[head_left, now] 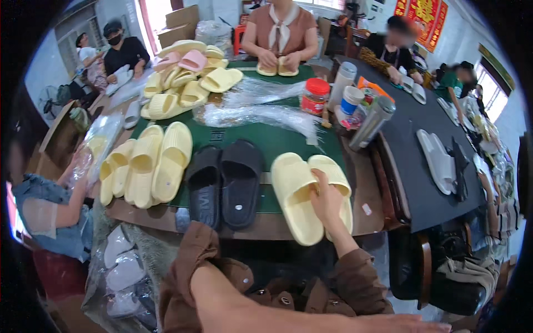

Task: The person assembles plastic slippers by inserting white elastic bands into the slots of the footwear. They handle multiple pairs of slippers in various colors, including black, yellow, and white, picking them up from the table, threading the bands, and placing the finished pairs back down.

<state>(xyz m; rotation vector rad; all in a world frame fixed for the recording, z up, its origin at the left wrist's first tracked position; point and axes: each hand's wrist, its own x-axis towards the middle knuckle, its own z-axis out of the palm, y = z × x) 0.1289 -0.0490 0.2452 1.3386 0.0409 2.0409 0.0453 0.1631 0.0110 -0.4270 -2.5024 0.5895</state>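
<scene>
Pale yellow, wide-strapped slippers (297, 200) sit as a pair right of the frame's centre, reaching over the near edge of the green-matted brown surface (277, 145). Our right hand (327, 201) pinches them around the straps' inner sides. Whether our left hand (408, 324) (cropped at lower right) is spread, we cannot tell. Matte black slippers (241, 191) lie just left.

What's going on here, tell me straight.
The person's right hand grips a pair of pale yellow slippers at the table's near edge. The left hand is low at the picture's bottom edge, partly cut off. To the left sit a black pair and a row of yellow slippers. Across the table, a co-worker handles another yellow pair.
</scene>
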